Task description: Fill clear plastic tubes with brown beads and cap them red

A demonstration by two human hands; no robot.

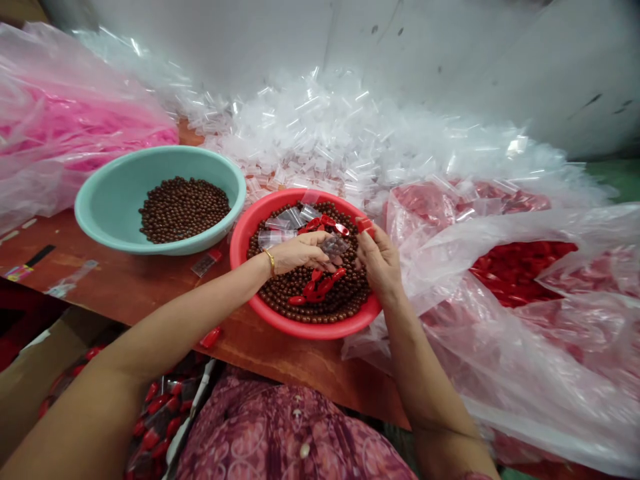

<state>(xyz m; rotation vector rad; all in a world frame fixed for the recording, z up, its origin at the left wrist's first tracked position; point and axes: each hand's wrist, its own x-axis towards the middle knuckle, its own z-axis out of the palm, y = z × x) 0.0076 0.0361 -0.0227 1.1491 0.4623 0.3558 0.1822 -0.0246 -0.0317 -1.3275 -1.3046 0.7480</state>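
My left hand, with a gold bracelet at its wrist, is closed on a clear plastic tube with dark brown balls in it. To its right, my right hand pinches a red plastic cap between thumb and fingers. Cap and tube are apart. Both hands are over a red basin of brown balls. On the balls lie several loose red caps and several clear tubes. My left hand hides part of the basin's contents.
A turquoise basin of brown balls stands left. Clear tubes are heaped behind. A bag of red caps lies right, a bag of pink pieces far left. A filled tube lies on the table; a box below holds red-capped tubes.
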